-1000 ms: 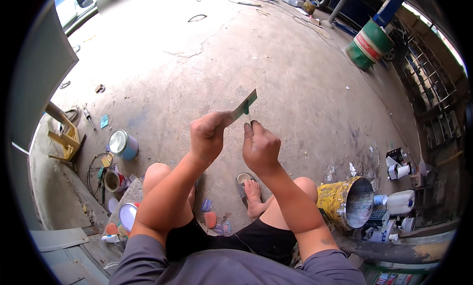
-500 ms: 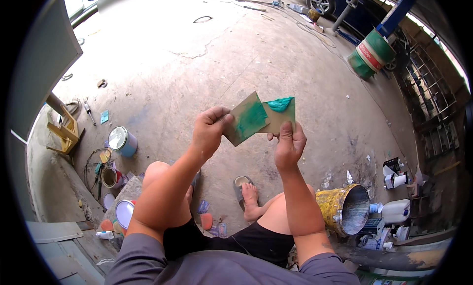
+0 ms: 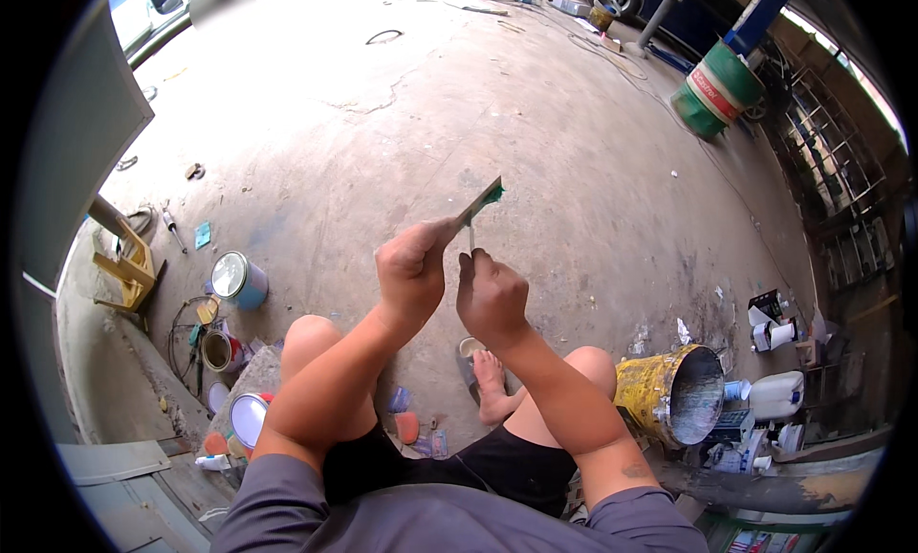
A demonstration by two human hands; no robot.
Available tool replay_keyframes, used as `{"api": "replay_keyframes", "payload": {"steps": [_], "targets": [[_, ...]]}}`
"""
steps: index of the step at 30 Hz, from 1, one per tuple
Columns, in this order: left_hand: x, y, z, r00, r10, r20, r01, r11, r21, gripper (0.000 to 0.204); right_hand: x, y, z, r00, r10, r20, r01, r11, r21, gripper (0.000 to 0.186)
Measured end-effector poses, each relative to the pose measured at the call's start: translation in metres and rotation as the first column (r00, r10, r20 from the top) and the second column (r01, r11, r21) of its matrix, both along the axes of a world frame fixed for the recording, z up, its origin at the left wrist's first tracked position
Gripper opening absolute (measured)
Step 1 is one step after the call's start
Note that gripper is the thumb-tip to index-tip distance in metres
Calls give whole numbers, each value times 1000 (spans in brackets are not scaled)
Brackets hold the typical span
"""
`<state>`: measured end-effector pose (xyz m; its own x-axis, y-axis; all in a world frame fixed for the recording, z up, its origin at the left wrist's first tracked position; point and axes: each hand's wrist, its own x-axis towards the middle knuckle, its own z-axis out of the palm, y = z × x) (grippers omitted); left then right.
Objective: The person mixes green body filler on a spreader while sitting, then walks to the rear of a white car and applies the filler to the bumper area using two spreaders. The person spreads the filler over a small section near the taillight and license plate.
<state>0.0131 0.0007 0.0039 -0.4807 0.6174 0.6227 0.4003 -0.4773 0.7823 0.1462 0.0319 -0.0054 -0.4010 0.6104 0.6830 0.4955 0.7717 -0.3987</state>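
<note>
Out in front of my knees, my left hand (image 3: 413, 262) is closed on a flat spreader plate (image 3: 478, 203), now seen nearly edge-on and slanting up to the right. Green paste (image 3: 493, 195) clings to the right side near its tip. My right hand (image 3: 495, 293), just to the right and a little lower, pinches a second spreader plate (image 3: 471, 238), which shows as a thin upright strip. Its upper end meets or passes behind the left plate; which one I cannot tell. The fingertips of my left hand are mostly hidden.
A paint-crusted yellow bucket (image 3: 643, 396) lies tipped by my right knee, near white jugs (image 3: 776, 396). On the left are a lidded can (image 3: 251, 291), an open can (image 3: 216, 352) and a yellow stand (image 3: 122, 278). A green drum (image 3: 719, 73) stands at the far right.
Both plates have turned from broadside to nearly edge-on. My right hand has moved left and slightly down, close to my left hand. The green paste now shows only along one side.
</note>
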Motion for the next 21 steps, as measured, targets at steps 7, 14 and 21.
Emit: {"api": "replay_keyframes", "payload": {"steps": [7,14,21], "targets": [[-10,3,-1,995,-11,99,12,1000,-9,16,19,15,28,982,-123,-145,133,989,61,12],[-5,-6,7,996,-56,76,65,991,-114,15,-1,-2,-2,998,22,63,-23,1000,7,11],[-18,-1,10,960,16,279,-41,996,84,12,11,7,-3,999,-3,46,4,1000,-20,15]]}}
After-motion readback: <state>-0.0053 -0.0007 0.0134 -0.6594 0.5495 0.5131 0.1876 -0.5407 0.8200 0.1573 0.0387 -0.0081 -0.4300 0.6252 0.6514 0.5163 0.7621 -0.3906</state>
